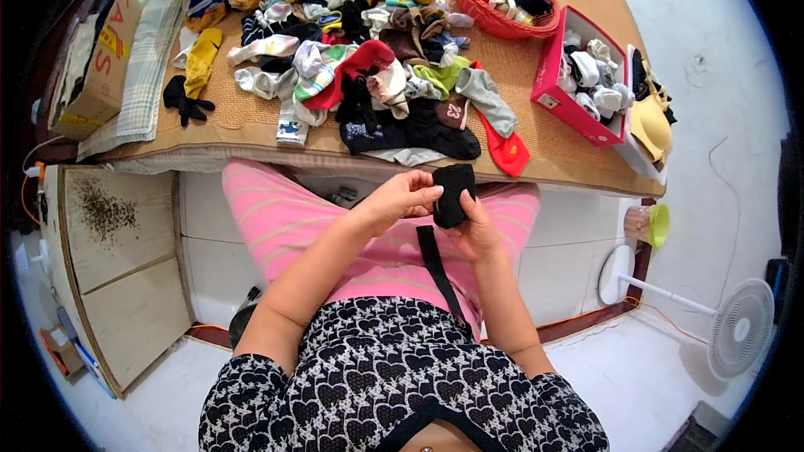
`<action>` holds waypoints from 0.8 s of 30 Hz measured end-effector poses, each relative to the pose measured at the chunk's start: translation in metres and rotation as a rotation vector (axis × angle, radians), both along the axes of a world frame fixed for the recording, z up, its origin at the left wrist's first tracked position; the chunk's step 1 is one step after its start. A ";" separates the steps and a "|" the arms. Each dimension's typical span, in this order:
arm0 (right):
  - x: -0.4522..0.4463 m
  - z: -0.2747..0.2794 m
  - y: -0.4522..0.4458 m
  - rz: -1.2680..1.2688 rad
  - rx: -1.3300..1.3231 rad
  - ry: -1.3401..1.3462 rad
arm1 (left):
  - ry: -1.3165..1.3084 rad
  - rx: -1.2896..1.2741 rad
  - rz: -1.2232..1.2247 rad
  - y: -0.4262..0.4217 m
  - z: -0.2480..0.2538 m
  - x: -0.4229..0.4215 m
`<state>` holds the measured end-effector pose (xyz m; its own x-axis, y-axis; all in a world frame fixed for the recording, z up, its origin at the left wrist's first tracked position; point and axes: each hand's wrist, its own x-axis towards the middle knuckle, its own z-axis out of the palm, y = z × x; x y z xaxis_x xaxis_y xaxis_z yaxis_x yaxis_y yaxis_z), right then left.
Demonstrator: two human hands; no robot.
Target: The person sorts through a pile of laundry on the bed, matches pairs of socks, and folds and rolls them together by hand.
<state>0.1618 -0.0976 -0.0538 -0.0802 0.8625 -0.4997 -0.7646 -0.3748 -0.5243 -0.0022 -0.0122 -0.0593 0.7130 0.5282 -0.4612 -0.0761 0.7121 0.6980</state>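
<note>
Over my lap I hold a folded black sock [453,194], a compact bundle. My right hand [479,230] grips it from the right, thumb on its near face. My left hand [405,201] is at its left edge, with thumb and fingers pinched against it. Just beyond, on the mat's near edge, lie a black sock [440,136], a grey sock [486,100] and a red piece [507,151]. A big loose heap of mixed socks [335,59] spreads behind them.
A red basket [548,27] and a pink box [548,75] at the right hold socks. A yellow bra [651,127] lies beside the box. Cardboard boxes stand at the left, near a yellow glove [201,63]. A white fan [741,331] stands on the floor at right.
</note>
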 end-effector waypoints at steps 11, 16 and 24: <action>-0.003 0.001 0.004 -0.021 -0.006 -0.016 | 0.031 -0.069 0.012 -0.002 -0.003 -0.003; -0.002 0.000 0.003 0.031 0.032 -0.032 | -0.032 -0.035 -0.046 -0.002 -0.007 -0.002; -0.003 -0.005 0.006 0.043 0.143 -0.502 | -0.107 0.008 0.021 0.004 -0.002 -0.010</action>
